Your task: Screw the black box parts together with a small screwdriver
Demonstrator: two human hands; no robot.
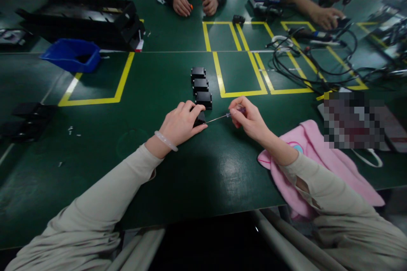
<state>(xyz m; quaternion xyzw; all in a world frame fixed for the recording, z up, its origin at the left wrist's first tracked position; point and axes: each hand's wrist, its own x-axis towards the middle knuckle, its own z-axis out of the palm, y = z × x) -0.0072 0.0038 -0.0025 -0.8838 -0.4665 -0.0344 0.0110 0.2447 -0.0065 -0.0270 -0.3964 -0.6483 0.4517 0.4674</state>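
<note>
1. Your L hand (181, 123) pinches a black unit (200, 119), approx. mid-tabletop (178, 190); hidden partly, so facing & long axis unclear.
2. Your R hand (251, 119) has its grip closed on a screwdriver (242, 111), tip at unit's R side, slanting L & toward near edge.
3. Three similar units (200, 84) beyond; done vs. left: can't tell.

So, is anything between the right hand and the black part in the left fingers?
Nothing visible blocks it: only the screwdriver runs from the right hand toward the black part, which the left hand holds. Three similar blocks lie beyond.
</note>
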